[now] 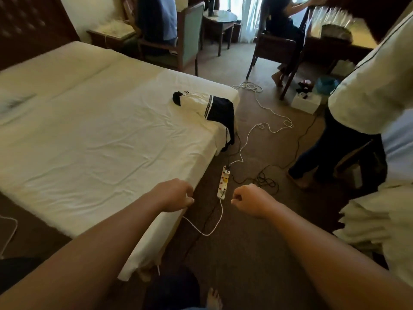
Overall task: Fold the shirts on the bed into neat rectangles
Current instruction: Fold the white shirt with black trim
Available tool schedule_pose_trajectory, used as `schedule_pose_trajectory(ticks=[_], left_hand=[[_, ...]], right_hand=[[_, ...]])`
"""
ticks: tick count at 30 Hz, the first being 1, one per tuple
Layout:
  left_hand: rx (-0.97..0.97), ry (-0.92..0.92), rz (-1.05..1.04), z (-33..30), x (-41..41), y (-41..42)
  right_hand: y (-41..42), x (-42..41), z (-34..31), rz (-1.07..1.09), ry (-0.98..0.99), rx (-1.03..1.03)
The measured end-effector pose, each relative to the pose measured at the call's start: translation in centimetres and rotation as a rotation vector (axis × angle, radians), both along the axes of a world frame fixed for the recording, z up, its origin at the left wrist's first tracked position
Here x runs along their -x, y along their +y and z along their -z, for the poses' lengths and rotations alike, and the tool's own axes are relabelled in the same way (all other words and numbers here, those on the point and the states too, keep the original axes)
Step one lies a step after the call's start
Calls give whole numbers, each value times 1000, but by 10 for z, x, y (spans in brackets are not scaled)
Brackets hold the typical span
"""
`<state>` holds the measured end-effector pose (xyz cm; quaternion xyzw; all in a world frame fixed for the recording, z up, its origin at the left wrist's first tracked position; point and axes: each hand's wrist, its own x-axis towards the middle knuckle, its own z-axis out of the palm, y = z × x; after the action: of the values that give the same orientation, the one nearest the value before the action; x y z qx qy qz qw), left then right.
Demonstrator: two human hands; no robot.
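A crumpled white and dark navy shirt lies near the far right corner of the bed, with part of it hanging over the edge. The white sheet is otherwise bare and lightly creased. My left hand hovers over the bed's near right edge with its fingers curled in and nothing in it. To its right, over the carpet, my right hand is likewise a loose fist holding nothing. Both hands are well short of the shirt.
A power strip and tangled white and black cables lie on the carpet beside the bed. A person in a white top stands at the right. Chairs, a round table and seated people fill the back.
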<state>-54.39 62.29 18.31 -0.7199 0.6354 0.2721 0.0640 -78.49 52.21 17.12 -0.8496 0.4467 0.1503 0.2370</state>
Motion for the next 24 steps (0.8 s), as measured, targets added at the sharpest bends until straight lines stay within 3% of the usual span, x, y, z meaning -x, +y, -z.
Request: schedule_pose_trajectory(ticks=[10,24], left_hand=[[-1,144,-172,5,-89,-146],[24,44,-238,-26,-265,-328]], right_hand=[[-164,-109,3,-59,-103,-45],[-356,-280,-2,-164,-111,34]])
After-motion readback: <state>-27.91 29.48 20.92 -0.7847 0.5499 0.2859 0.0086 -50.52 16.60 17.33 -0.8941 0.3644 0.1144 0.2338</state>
